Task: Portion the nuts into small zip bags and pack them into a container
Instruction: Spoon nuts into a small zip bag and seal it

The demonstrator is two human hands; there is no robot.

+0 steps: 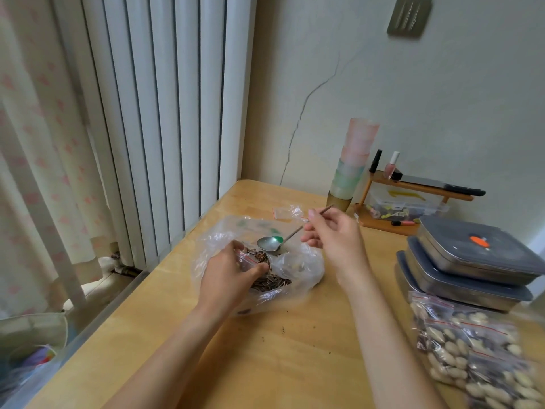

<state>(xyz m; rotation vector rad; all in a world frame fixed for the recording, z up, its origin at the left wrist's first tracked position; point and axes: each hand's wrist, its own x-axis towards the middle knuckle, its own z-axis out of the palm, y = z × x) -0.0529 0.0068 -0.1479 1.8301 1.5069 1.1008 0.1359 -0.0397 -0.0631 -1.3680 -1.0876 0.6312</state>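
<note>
Scooping striped sunflower seeds (pixel 271 281) from a clear plastic bag (pixel 298 265) on the wooden table (pixel 283 349).
The right hand (pixel 333 234) pinches a metal spoon (pixel 272 242), bowl apparently empty; the left hand (pixel 233 276) grips a small red-striped zip bag (pixel 247 259) over the seeds.

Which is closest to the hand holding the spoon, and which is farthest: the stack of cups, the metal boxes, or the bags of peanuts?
From the right hand, in the head view:
1. Stack of cups, just behind it by the wall.
2. Metal boxes, stacked off to its right.
3. Bags of peanuts, at the table's near right edge, farthest.
</note>
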